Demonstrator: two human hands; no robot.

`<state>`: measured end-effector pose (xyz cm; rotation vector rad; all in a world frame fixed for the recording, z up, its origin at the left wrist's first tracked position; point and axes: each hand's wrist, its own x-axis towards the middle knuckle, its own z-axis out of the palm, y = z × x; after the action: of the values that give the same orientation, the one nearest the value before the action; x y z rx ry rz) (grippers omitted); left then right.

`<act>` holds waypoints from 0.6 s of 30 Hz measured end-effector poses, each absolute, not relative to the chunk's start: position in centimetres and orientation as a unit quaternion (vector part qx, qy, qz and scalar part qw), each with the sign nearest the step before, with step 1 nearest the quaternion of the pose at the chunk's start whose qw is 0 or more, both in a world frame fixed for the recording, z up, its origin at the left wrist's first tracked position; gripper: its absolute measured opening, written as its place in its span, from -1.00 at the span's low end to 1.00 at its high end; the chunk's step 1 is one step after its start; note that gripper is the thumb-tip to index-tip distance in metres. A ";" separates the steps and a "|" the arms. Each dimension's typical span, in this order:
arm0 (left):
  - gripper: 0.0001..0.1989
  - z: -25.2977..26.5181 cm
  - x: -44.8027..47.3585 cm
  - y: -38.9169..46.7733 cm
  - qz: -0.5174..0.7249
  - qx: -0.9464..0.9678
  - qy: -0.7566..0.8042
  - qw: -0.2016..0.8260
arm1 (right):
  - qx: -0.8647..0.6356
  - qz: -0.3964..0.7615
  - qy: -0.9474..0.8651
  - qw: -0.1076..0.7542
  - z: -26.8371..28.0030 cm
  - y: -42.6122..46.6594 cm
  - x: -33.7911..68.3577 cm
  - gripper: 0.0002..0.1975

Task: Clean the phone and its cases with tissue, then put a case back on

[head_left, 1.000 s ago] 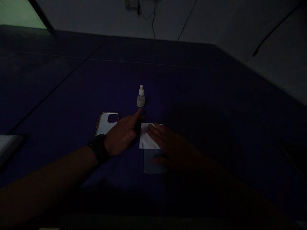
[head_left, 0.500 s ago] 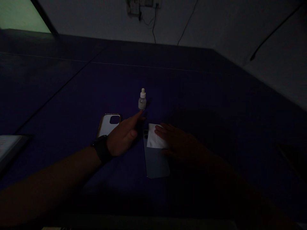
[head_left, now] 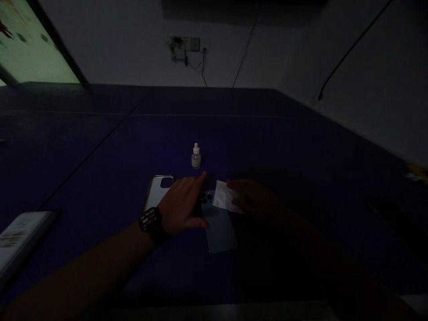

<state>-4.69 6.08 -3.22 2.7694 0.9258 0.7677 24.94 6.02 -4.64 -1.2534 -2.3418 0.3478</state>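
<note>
Head view: right grip (head_left: 256, 198) clamped on white cloth (head_left: 222, 195); left grip (head_left: 180, 203) apart, at ten o'clock from phone (head_left: 220, 232) (case (head_left: 156, 192) partly hidden).

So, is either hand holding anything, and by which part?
The right hand holds the white wipe by its right side. The open left hand, its thumb at the smartphone, grips nothing.

A dark blue table (head_left: 284, 151) bears a phone (head_left: 220, 232), phone case (head_left: 154, 196), bottle (head_left: 196, 161), box (head_left: 20, 232).

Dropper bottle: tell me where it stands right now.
In the head view, the dropper bottle stands upright slightly left of centre, just beyond the left hand, farther off and rightward of the phone case.
</note>
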 end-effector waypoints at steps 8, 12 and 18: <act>0.10 -3.0 -4.5 5.4 0.266 0.927 0.258 -0.051 | -0.561 0.168 -0.766 0.265 -5.2 7.7 24.7 -0.67; -0.04 -2.8 -4.8 5.3 0.273 0.923 0.269 -0.037 | -0.559 0.242 -0.752 0.253 -4.4 7.8 24.7 -0.68; -0.04 -3.4 -4.8 5.8 0.277 0.923 0.266 -0.010 | -0.550 0.308 -0.739 0.238 -3.0 9.1 24.9 -0.64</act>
<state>-4.80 5.78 -3.43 2.9183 0.8414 0.8761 24.94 9.10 -3.00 -1.5078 -2.0232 0.8435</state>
